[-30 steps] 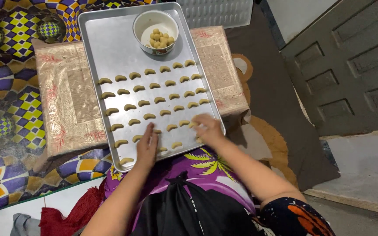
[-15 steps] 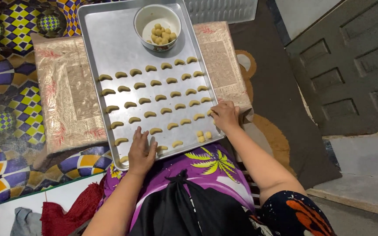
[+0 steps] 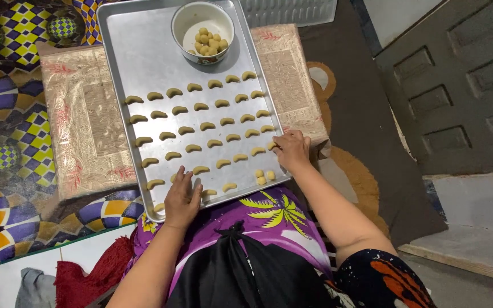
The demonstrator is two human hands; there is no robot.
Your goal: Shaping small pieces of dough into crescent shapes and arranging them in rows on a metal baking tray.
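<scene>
The right hand [image 3: 291,149] rests with loose, empty fingers at the tray's [image 3: 138,51] right edge, nearest the three dough balls [image 3: 263,175] by the near right corner; the left hand [image 3: 182,197] lies flat, holding nothing, on the near edge.

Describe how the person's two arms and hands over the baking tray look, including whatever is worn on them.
Both forearms are bare from elbow to wrist. The left hand and right hand wear no gloves, and no ring, watch or bracelet can be made out. A short dark sleeve with an orange and red flower pattern covers the right upper arm. The left upper arm lies out of view.
</scene>
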